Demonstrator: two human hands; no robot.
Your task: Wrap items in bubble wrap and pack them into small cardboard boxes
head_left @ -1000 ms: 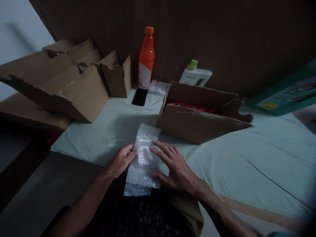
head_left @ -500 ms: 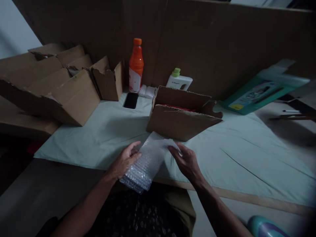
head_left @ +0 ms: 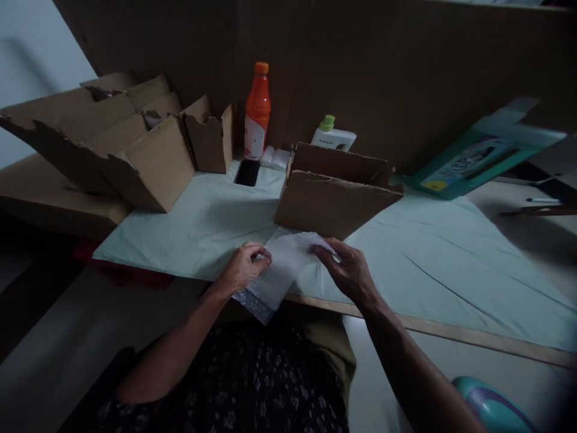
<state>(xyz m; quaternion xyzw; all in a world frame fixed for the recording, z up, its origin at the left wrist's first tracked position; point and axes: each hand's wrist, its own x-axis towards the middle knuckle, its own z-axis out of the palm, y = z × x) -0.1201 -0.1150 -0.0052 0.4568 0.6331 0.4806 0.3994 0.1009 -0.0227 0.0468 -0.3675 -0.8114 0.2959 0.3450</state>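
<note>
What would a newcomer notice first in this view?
Probably the bright orange bottle, standing at the back before the brown panel. Then the bubble wrap at the green cloth's near edge, between the left hand and right hand, and the big teal jug, far right.

Bubble wrap (head_left: pixel 288 261) between left hand (head_left: pixel 243 267) and right hand (head_left: pixel 348 272), over the near edge of the table (head_left: pixel 451 246) | box (head_left: pixel 333 201) just behind it | jug (head_left: pixel 332 139) tucked behind that box | canister (head_left: pixel 466 163) out right | phone (head_left: pixel 247 173) back left of the box, bottle (head_left: pixel 257 120) behind the phone | cartons (head_left: pixel 164 159) far left
</note>
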